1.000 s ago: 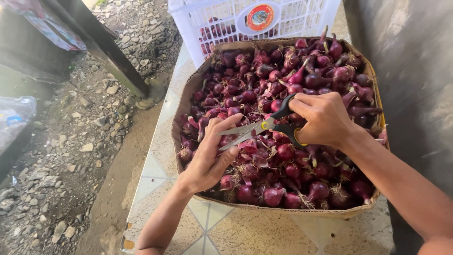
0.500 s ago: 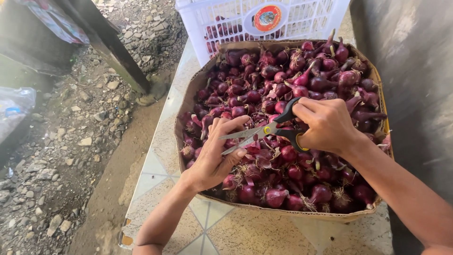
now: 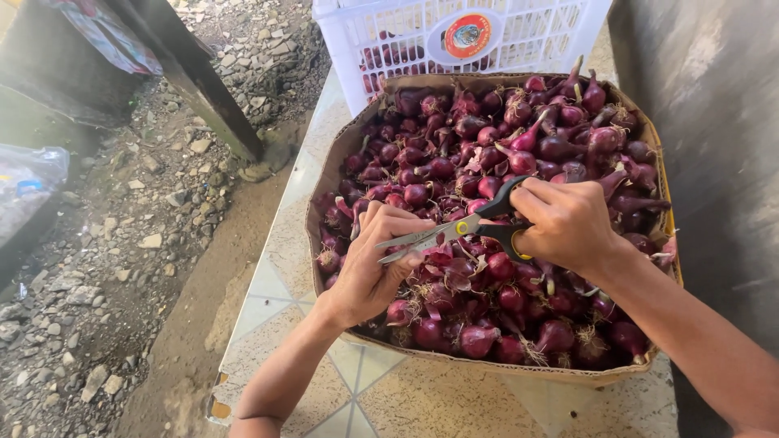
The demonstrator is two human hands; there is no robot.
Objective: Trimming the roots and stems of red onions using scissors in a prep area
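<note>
The right hand (image 3: 568, 223) was clenched through the black handles of a pair of scissors (image 3: 454, 231), their blades parted and pointing left toward the left hand (image 3: 377, 264). That hand was curled shut around something at the blade tips, most likely one small red onion from the heap, though the fingers hid it and I could not tell for sure. It looked like the trimming step: a stem or root end being offered to the blades. The next move, as I judged it, called for closing the blades just clear of the left fingertips, since they sat very near the cutting edge. The onions (image 3: 487, 162) filled a shallow cardboard box (image 3: 324, 174) on a tiled table (image 3: 276, 276); they were dark purple, glossy, small, many with dry stalks and wispy roots still on, loose papery skins among them. A white plastic crate (image 3: 406, 36) stood touching the box's far side, with more onions inside.
</note>
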